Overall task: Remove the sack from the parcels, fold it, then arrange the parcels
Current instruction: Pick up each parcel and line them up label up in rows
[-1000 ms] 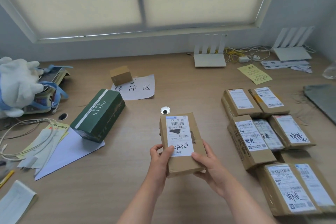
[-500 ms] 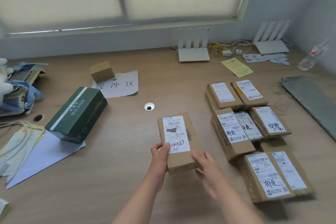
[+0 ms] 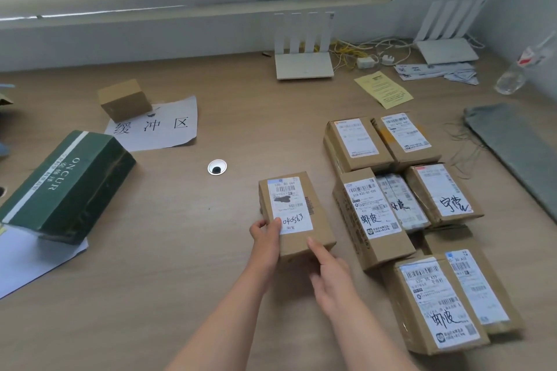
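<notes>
Parcels point(image 3: 372, 217) lie label-up in a close block on the right side of the tabletop point(image 3: 180, 265), and the grey sack point(image 3: 512, 147) lies flat beyond them, so the arranging step appears to be under way. One more, the loose parcel point(image 3: 297, 214), sits just left of the block with a gap between them. Whether its base rests on the tabletop or hangs just above it cannot be told.

The left hand point(image 3: 266, 235) grips its near left corner, thumb on the white label and the other fingers point(image 3: 256, 226) curled round the side. The right hand point(image 3: 331, 277) is loose, its fingers extended and the index tip touching the near right edge.

To finish well, the person would likely slide the loose parcel rightward until its long side meets the neighbouring box, label up and turned the same way as the others. The left hand can push from its side while the right steadies the near edge and squares the corner. A gentle push matters, since a hard shove could knock the boxes already set out of line.
</notes>
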Demonstrator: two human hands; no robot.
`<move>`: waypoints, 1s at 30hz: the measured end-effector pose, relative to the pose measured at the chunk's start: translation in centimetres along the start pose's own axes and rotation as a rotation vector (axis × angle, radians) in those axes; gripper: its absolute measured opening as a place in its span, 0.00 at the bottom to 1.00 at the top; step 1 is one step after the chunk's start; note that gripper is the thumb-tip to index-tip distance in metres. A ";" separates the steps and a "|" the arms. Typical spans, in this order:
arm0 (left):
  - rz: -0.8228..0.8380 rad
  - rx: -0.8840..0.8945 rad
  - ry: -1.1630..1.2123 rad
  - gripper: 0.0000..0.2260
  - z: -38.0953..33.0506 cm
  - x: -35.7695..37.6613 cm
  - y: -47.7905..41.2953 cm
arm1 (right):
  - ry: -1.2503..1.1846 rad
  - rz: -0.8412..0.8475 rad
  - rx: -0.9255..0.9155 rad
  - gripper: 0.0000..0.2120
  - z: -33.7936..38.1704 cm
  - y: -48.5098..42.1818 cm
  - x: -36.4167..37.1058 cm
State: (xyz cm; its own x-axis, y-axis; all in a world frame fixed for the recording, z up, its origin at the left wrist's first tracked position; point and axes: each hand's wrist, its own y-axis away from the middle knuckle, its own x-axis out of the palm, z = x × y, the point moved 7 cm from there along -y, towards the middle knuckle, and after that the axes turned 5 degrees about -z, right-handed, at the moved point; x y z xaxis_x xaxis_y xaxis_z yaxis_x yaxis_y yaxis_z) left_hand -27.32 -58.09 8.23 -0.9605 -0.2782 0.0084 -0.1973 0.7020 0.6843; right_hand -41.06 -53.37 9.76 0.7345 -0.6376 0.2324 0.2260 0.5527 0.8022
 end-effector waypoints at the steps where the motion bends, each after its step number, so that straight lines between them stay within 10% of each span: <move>1: -0.015 0.016 -0.016 0.17 -0.4 0.3 -0.7 | -0.006 -0.002 -0.003 0.14 0.3 -0.5 0.5; 30: 0.198 0.152 -0.266 0.36 -10.5 9.8 -13.1 | -0.239 -0.020 -0.053 0.25 6.7 -10.6 10.8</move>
State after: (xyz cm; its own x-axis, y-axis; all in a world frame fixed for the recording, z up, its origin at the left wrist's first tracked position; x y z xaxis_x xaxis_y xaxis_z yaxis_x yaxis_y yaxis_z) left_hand -32.08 -76.90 7.05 -0.9965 0.0388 -0.0735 -0.0103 0.8202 0.5720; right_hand -39.81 -69.71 7.41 0.5591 -0.7538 0.3453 0.2767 0.5622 0.7793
